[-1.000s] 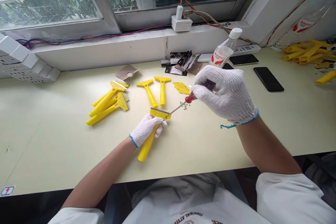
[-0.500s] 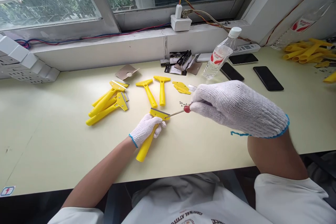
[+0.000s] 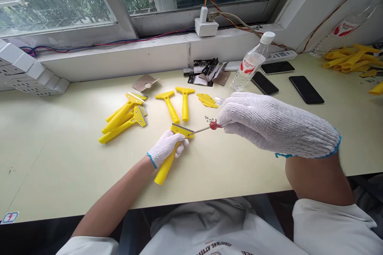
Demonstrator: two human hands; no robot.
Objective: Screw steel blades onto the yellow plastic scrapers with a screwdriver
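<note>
My left hand [image 3: 167,144], in a white knit glove, is wrapped round the neck of a yellow scraper [image 3: 165,168] with a blade along its head. In my gloved right hand [image 3: 269,121] is a screwdriver [image 3: 214,125] with a red handle, gripped at the handle's end. Its shaft points left, and the tip meets the scraper's head near the right corner. Beyond lie two yellow scraper handles [image 3: 169,107], some yellow plates [image 3: 206,100], a few blades [image 3: 219,100] and several small screws [image 3: 208,118]. Scrapers with blades fitted [image 3: 124,121] are piled on the left.
Black packaging cards [image 3: 209,72] and a brown card piece [image 3: 145,82] lie toward the wall. A water bottle [image 3: 250,63] stands near several phones [image 3: 306,89]. White boxes [image 3: 32,71] are stacked at far left; more yellow handles [image 3: 348,59] lie at far right.
My right hand has rolled and shifted slightly right at the wrist, still gripping the screwdriver. The tip stays on the scraper's head, and my left hand has barely moved.
</note>
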